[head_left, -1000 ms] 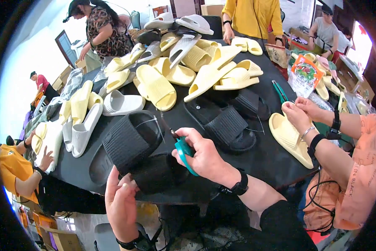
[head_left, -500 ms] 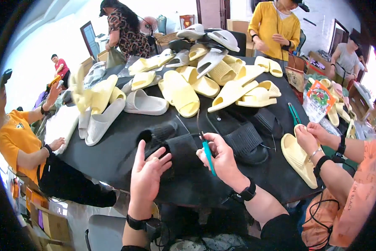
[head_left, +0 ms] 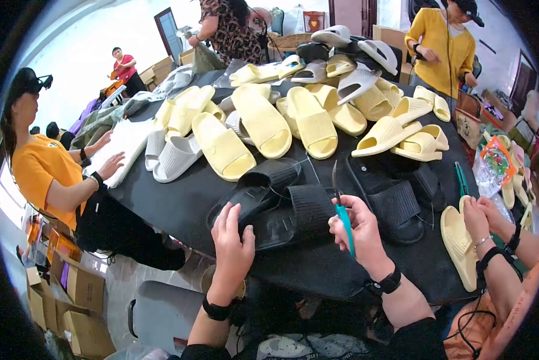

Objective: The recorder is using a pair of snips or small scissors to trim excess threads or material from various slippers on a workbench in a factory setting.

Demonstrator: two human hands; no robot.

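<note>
My right hand (head_left: 365, 234) grips teal-handled snips (head_left: 345, 223), its narrow curved dark blade pointing up and away. My left hand (head_left: 233, 252) is open, fingers extended, at the near edge of a pair of black slippers (head_left: 269, 207). It holds nothing; whether its fingertips touch the sole cannot be told. The pair lies on the black table (head_left: 317, 279), with a thin clear strand standing up behind it. A second black pair (head_left: 395, 207) lies just beyond my right hand. Yellow slippers (head_left: 224, 150) rest past the first pair.
A heap of yellow and grey slippers (head_left: 356, 87) covers the far table. On the right, a co-worker's hands (head_left: 482, 222) hold a yellow slipper (head_left: 455, 252) near other teal snips (head_left: 461, 179). A co-worker in orange (head_left: 50, 174) sits left. A grey chair (head_left: 167, 312) and cardboard boxes (head_left: 83, 288) stand below.
The view has swung left, shifting things rightward. My left hand has come down beside the black slippers, now still. More yellow slippers lie beyond them; the left co-worker's hands are lower.
</note>
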